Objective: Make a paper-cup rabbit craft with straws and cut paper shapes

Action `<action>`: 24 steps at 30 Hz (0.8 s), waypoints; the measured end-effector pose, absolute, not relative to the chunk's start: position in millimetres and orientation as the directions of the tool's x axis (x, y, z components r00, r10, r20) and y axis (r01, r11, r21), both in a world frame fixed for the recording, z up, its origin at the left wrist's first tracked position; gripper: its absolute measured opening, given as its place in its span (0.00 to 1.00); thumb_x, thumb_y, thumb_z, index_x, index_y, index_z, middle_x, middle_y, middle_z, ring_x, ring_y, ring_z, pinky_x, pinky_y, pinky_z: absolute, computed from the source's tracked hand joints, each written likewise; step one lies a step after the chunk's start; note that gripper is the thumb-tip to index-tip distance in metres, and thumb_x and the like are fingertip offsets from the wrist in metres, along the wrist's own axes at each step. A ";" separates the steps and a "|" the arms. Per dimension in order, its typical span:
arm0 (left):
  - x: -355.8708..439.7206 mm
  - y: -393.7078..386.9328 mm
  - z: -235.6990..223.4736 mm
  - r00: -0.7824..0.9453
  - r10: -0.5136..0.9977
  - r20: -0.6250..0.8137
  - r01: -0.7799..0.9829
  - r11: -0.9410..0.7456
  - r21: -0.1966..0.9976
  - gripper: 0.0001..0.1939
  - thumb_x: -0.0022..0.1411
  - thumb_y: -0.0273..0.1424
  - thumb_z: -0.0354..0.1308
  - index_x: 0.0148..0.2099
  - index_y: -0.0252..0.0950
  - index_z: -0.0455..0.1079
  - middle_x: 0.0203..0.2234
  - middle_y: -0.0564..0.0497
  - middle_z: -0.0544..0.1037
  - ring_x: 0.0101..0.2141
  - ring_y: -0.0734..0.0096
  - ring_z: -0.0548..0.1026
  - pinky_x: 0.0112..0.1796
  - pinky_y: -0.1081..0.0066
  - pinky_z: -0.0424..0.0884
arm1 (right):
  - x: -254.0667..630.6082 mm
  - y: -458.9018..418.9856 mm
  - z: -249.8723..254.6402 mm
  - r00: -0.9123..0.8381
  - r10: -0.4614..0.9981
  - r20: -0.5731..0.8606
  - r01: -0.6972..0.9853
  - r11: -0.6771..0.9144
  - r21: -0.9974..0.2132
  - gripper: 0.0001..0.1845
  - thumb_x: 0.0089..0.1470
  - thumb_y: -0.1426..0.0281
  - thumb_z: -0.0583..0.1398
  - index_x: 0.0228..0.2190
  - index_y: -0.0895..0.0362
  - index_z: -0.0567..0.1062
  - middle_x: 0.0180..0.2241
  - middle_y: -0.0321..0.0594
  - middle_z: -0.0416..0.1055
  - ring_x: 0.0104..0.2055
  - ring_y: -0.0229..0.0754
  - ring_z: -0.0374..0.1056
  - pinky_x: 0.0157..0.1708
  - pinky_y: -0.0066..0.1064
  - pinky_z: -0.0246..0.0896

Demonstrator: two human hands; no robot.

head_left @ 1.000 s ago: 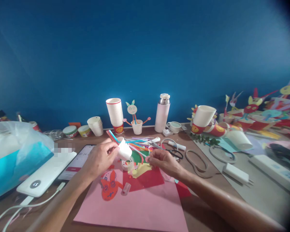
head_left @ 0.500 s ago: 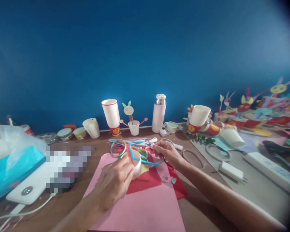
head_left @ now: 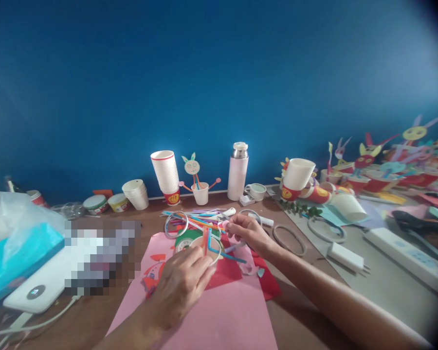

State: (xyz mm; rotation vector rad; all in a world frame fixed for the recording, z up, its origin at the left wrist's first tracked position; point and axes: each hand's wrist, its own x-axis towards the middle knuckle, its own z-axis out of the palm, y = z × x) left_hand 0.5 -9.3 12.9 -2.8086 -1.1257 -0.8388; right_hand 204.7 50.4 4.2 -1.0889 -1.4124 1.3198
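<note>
In the centre, my left hand is closed around a white paper cup, whose mouth tilts up and toward me. An orange straw and a bent blue straw stand in the cup; the blue one reaches out over the rim to the right. Just beyond and right of the cup, my right hand pinches a small pink paper piece between thumb and fingers. Under both hands lie a large pink sheet and red paper. My left hand hides most of the cup's side.
Behind the hands lie several coloured straws, scissors and a roll of tape. Along the wall stand stacked cups, a rabbit-faced cup figure and a thermos. A power strip lies right, a power bank left.
My left hand has shifted right with the cup, and the cup's mouth now tips more toward me. Orange paper scraps show left of that hand. The right hand still holds the pink piece.
</note>
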 end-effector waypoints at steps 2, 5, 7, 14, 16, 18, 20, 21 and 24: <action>-3.6 -6.8 15.2 0.563 0.653 0.507 0.613 -0.741 0.275 0.06 0.58 0.28 0.49 0.39 0.38 0.65 0.30 0.49 0.70 0.31 0.69 0.69 0.32 0.69 0.67 | 203.9 48.9 6.2 -0.215 0.975 0.056 0.038 0.066 -0.997 0.13 0.45 0.61 0.59 0.23 0.58 0.67 0.19 0.32 0.66 0.19 0.30 0.56 0.20 0.23 0.47; -9.7 -3.0 18.1 0.501 0.677 0.540 0.602 -0.720 0.345 0.05 0.57 0.28 0.51 0.38 0.36 0.64 0.27 0.51 0.68 0.28 0.72 0.69 0.29 0.71 0.67 | 202.4 47.0 7.1 -0.233 0.970 0.069 0.044 0.081 -0.996 0.14 0.45 0.60 0.59 0.23 0.59 0.67 0.20 0.33 0.67 0.20 0.30 0.56 0.21 0.23 0.48; -12.9 -0.5 18.4 0.468 0.679 0.566 0.613 -0.710 0.345 0.06 0.56 0.29 0.52 0.38 0.36 0.63 0.26 0.51 0.68 0.27 0.72 0.68 0.29 0.70 0.67 | 201.3 46.2 5.8 -0.252 0.965 0.070 0.041 0.083 -0.996 0.14 0.45 0.60 0.59 0.23 0.59 0.67 0.21 0.33 0.67 0.21 0.30 0.57 0.22 0.23 0.50; -18.4 10.4 10.0 0.403 0.737 0.542 0.637 -0.651 0.412 0.35 0.46 0.40 0.60 0.55 0.37 0.53 0.47 0.40 0.65 0.46 0.54 0.65 0.44 0.56 0.65 | 198.3 44.6 1.2 -0.281 0.956 0.085 0.051 0.103 -0.993 0.15 0.46 0.59 0.59 0.24 0.59 0.68 0.22 0.34 0.67 0.22 0.32 0.59 0.23 0.24 0.52; -18.2 13.3 5.2 0.378 0.764 0.522 0.611 -0.630 0.480 0.42 0.42 0.42 0.61 0.58 0.38 0.50 0.51 0.38 0.61 0.51 0.49 0.61 0.47 0.51 0.61 | 198.0 44.4 0.8 -0.275 0.957 0.088 0.050 0.106 -0.993 0.15 0.46 0.58 0.59 0.24 0.59 0.68 0.22 0.35 0.67 0.23 0.32 0.59 0.23 0.24 0.52; -17.4 15.0 0.7 0.376 0.793 0.480 0.567 -0.606 0.557 0.45 0.40 0.42 0.63 0.59 0.39 0.49 0.53 0.38 0.60 0.52 0.47 0.60 0.48 0.49 0.60 | 197.9 44.2 0.5 -0.269 0.959 0.093 0.042 0.108 -0.993 0.15 0.46 0.59 0.59 0.24 0.59 0.68 0.23 0.35 0.67 0.23 0.32 0.60 0.23 0.24 0.53; -16.5 15.3 -1.8 0.383 0.818 0.429 0.526 -0.575 0.626 0.45 0.40 0.40 0.63 0.59 0.40 0.48 0.54 0.38 0.60 0.52 0.48 0.61 0.47 0.50 0.61 | 198.0 44.1 0.1 -0.270 0.958 0.094 0.034 0.107 -0.994 0.15 0.46 0.59 0.59 0.24 0.59 0.68 0.22 0.34 0.67 0.23 0.32 0.60 0.24 0.24 0.53; -16.1 14.9 -1.9 0.391 0.827 0.404 0.509 -0.560 0.654 0.45 0.41 0.39 0.63 0.60 0.41 0.48 0.54 0.39 0.61 0.52 0.48 0.62 0.47 0.51 0.62 | 198.0 44.0 -0.2 -0.272 0.958 0.093 0.031 0.105 -0.994 0.14 0.46 0.59 0.59 0.24 0.59 0.68 0.22 0.34 0.67 0.23 0.32 0.60 0.24 0.24 0.52; -15.7 12.7 1.1 0.438 0.840 0.320 0.478 -0.519 0.709 0.41 0.45 0.37 0.62 0.60 0.42 0.48 0.54 0.40 0.62 0.52 0.52 0.61 0.49 0.52 0.61 | 198.4 44.5 -1.3 -0.282 0.955 0.091 0.018 0.100 -0.995 0.13 0.46 0.60 0.59 0.24 0.59 0.68 0.22 0.34 0.68 0.23 0.32 0.60 0.24 0.24 0.52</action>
